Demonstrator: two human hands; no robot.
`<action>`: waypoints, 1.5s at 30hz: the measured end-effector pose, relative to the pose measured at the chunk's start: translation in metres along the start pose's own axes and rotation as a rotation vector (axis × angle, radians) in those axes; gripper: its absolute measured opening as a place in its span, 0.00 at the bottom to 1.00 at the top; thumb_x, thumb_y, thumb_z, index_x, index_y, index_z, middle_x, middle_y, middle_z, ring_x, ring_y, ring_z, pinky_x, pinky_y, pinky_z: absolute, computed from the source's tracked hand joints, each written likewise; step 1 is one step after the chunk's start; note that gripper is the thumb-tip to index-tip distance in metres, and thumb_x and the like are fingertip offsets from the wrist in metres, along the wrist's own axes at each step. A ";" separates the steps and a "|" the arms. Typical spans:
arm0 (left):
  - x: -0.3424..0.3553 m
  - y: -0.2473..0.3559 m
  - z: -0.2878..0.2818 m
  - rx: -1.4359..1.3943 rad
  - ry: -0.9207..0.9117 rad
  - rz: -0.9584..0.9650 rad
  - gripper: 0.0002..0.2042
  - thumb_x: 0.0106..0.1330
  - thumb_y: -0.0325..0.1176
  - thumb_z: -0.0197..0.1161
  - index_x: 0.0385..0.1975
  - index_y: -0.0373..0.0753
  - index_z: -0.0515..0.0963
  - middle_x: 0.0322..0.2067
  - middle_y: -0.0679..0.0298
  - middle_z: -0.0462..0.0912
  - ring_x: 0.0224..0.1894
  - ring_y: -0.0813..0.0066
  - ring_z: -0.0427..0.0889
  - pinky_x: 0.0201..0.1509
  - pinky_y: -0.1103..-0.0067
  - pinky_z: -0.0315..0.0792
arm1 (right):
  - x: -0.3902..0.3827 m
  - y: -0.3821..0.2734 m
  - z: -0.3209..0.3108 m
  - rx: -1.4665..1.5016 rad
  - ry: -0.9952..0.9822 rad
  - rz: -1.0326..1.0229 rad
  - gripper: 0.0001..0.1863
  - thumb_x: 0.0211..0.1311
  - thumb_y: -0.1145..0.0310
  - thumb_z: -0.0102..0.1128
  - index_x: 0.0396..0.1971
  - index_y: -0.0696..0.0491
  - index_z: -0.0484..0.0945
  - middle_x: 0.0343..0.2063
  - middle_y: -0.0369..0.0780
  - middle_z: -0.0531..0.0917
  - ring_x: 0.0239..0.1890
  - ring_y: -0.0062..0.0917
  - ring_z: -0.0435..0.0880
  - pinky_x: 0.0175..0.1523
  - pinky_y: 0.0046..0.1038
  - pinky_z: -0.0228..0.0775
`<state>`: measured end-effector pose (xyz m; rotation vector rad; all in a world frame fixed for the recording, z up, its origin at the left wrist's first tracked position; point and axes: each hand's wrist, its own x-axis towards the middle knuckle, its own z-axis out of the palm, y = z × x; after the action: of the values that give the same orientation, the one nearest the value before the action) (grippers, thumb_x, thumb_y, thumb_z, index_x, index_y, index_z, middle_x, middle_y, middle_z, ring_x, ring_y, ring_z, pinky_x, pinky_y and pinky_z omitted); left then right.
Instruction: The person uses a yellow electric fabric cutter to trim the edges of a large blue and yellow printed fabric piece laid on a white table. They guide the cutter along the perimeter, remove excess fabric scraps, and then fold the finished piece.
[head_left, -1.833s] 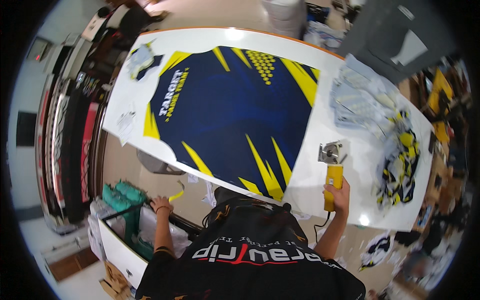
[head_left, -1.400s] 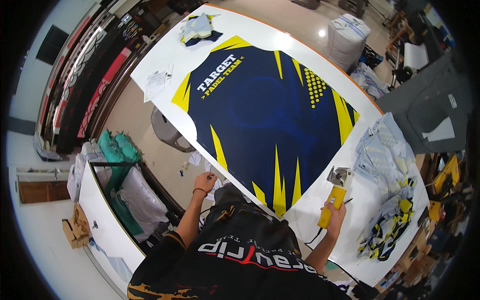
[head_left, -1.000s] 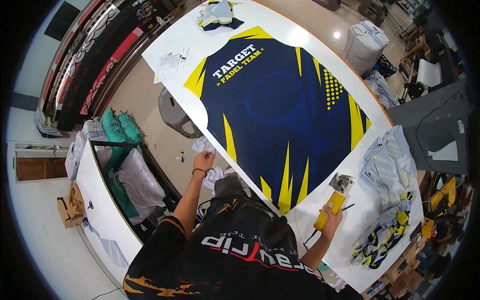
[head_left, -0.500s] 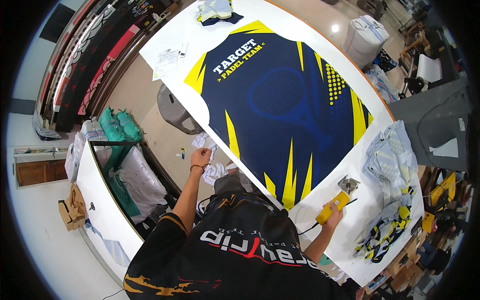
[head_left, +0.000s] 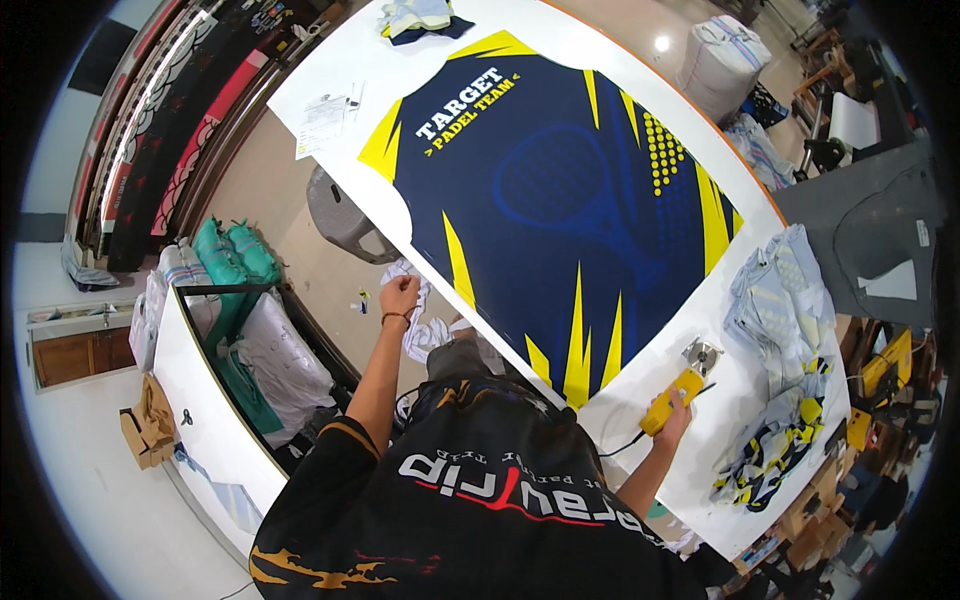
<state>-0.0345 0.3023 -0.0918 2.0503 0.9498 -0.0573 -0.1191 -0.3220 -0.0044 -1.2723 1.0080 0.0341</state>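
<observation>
My right hand (head_left: 675, 420) grips a yellow handheld electric rotary cutter (head_left: 668, 402) with a dark cord. Its metal blade head (head_left: 703, 354) points away from me, over the white table (head_left: 650, 470), beside the lower right edge of the fabric panel. That dark blue shirt panel (head_left: 560, 270), with yellow spikes and a faint racket print, lies flat. My left hand (head_left: 401, 297) is closed, fingers curled, off the table's left edge; whatever it may hold is hidden. White cloth strips (head_left: 428, 338) hang or lie just behind it, but I cannot tell whether they touch it.
At the right end of the table lies a heap of pale and yellow-navy fabric offcuts (head_left: 785, 310). Folded pieces (head_left: 415, 18) and a paper sheet (head_left: 325, 125) sit at the far left. A grey plastic stool (head_left: 340, 215) stands left of the table. White sacks (head_left: 725, 65) stand beyond.
The view has shifted slightly. My right hand and the cutter have moved a little away from me and to the right. My left hand has risen slightly, still closed.
</observation>
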 end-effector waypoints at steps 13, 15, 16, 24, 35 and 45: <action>-0.085 0.034 0.028 -0.073 -0.114 -0.069 0.19 0.71 0.45 0.70 0.34 0.30 0.86 0.25 0.62 0.88 0.24 0.78 0.87 0.31 0.80 0.79 | -0.004 -0.001 -0.015 -0.165 0.004 0.041 0.15 0.61 0.69 0.71 0.44 0.60 0.78 0.27 0.41 0.82 0.24 0.29 0.84 0.31 0.30 0.78; -0.112 0.041 0.031 -0.138 -0.145 -0.116 0.21 0.71 0.47 0.70 0.34 0.30 0.86 0.25 0.63 0.88 0.23 0.79 0.85 0.30 0.80 0.77 | -0.009 -0.002 -0.023 -0.228 -0.048 0.042 0.15 0.60 0.72 0.71 0.44 0.59 0.79 0.27 0.40 0.83 0.24 0.28 0.84 0.30 0.30 0.78; -0.123 0.037 0.036 -0.162 -0.166 -0.158 0.21 0.70 0.48 0.70 0.34 0.30 0.86 0.25 0.63 0.88 0.23 0.79 0.85 0.30 0.80 0.77 | -0.012 -0.005 -0.024 -0.293 -0.080 0.037 0.15 0.59 0.73 0.71 0.44 0.59 0.79 0.28 0.40 0.83 0.25 0.28 0.84 0.31 0.29 0.78; -0.207 0.018 0.075 -0.118 -0.489 -0.308 0.33 0.62 0.62 0.72 0.36 0.28 0.87 0.29 0.59 0.88 0.30 0.77 0.86 0.36 0.79 0.78 | -0.023 -0.010 -0.044 -0.789 -0.296 -0.204 0.27 0.51 0.75 0.76 0.52 0.57 0.76 0.41 0.40 0.84 0.40 0.27 0.85 0.45 0.31 0.79; -0.273 0.030 0.135 0.210 -0.747 0.060 0.45 0.52 0.74 0.69 0.38 0.25 0.87 0.37 0.41 0.89 0.42 0.49 0.90 0.50 0.66 0.80 | -0.073 -0.014 -0.055 -1.461 -0.606 -0.481 0.37 0.51 0.64 0.74 0.63 0.51 0.69 0.54 0.49 0.80 0.55 0.49 0.82 0.55 0.46 0.78; -0.288 -0.003 0.129 0.106 -0.769 0.163 0.38 0.58 0.64 0.72 0.47 0.28 0.86 0.42 0.43 0.89 0.47 0.50 0.89 0.56 0.68 0.81 | -0.091 -0.007 -0.048 -1.591 -0.584 -0.400 0.37 0.53 0.61 0.73 0.63 0.50 0.69 0.49 0.50 0.85 0.51 0.51 0.85 0.54 0.48 0.77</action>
<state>-0.2041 0.0363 -0.0714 1.9398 0.3015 -0.7612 -0.1983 -0.3181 0.0620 -2.6289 0.0096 0.9957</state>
